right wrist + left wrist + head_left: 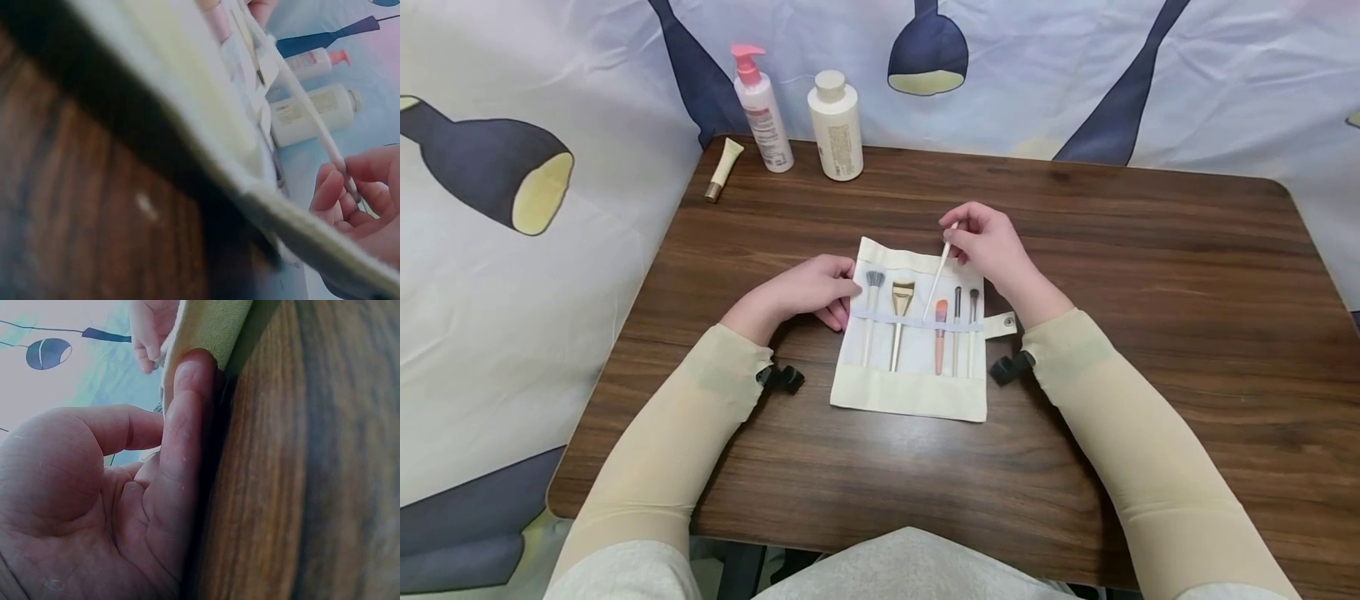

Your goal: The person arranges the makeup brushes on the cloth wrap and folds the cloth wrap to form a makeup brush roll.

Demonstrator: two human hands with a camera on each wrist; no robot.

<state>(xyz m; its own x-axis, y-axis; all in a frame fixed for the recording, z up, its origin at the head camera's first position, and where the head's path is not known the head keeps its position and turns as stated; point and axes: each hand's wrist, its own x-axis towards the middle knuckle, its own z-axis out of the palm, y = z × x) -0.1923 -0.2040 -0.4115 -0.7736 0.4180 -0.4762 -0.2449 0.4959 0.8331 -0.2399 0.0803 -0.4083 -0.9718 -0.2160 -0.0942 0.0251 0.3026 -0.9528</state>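
Note:
A cream fabric brush pouch (pixel 910 398) lies unfolded on the table, several makeup brushes tucked under its crosswise band (pixel 880 317). At the pouch's left edge, my left hand (pixel 816 287) pinches the cloth between thumb and fingers; the left wrist view shows the fingers (pixel 181 434) behind the fabric. My right hand (pixel 988 242) is over the pouch's upper right corner. It pinches a slim white makeup brush (pixel 306 103) near its upper end. The brush slants down left, its lower end at the band; whether it is under the band I cannot tell. Its bristles cannot be made out.
At the table's back left stand a pink-topped pump bottle (pixel 766 121) and a white capped bottle (pixel 837 129). A small cream tube (pixel 725 169) lies beside them. The pouch's snap strap (pixel 1002 324) sticks out to the right. A printed cloth (pixel 1015 75) hangs behind the table.

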